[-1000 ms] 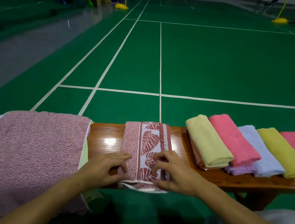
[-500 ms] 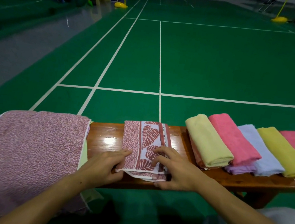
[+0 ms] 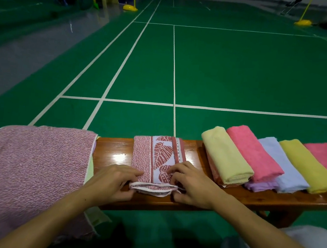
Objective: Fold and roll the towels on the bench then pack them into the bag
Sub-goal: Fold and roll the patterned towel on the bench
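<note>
Bench [image 3: 116,153] — both hands' grip pinching leaf-print towel [image 3: 158,157], near end now rolled farther up.

Dim hall, glare on bench [image 3: 116,157], wide-angle bowing

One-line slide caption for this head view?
Both hands, left hand and right hand, pinch the near end of the folded red leaf-patterned towel on the wooden bench.

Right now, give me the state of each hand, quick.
Left hand: pinching the near left corner of the leaf-patterned towel.
Right hand: gripping that towel's near right corner, fingers curled on top.
</note>
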`<move>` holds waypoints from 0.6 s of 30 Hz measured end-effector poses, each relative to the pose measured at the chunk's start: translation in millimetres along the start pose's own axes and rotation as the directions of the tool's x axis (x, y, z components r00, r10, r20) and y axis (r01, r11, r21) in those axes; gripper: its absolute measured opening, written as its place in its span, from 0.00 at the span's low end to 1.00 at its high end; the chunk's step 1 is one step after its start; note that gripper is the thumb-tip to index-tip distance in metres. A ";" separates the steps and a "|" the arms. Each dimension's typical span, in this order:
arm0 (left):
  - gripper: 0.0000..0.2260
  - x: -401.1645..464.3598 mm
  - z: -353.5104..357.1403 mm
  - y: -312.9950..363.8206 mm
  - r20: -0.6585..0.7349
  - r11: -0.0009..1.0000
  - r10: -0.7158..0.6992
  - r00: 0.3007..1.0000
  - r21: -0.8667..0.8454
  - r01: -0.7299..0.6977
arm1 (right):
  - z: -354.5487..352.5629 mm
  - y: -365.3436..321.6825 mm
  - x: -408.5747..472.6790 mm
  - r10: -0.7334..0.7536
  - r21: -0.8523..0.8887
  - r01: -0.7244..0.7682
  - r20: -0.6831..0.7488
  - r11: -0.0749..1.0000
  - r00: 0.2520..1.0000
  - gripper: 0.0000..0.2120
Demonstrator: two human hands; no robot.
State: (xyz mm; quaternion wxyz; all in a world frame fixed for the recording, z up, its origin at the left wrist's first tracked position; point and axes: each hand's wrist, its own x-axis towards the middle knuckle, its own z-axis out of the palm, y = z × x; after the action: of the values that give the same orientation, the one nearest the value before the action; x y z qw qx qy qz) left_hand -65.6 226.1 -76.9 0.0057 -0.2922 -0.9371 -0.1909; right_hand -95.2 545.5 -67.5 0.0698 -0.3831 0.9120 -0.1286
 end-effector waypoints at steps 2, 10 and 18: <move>0.09 0.3 -5.8 4.6 0.020 0.995 -0.057 0.998 -0.082 0.059 | -7.3 -5.0 -1.0 0.039 0.067 -0.039 -0.006 0.997 0.999 0.16; 0.06 1.0 -13.2 10.7 0.160 0.761 -0.249 0.955 -0.578 0.295 | -24.8 -7.6 -3.1 0.201 0.495 -0.223 0.098 0.840 0.975 0.15; 0.09 15.5 -17.5 15.6 0.107 0.526 -0.406 0.907 -0.784 0.328 | -39.5 -6.0 10.0 0.412 0.871 -0.340 0.180 0.355 0.893 0.12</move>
State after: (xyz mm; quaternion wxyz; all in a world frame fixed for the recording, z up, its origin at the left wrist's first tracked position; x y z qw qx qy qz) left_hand -71.7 240.0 -53.3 -0.1218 -0.0517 -0.7951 -0.5919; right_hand -107.0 541.4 -28.3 0.2542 -0.0657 0.7731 -0.5774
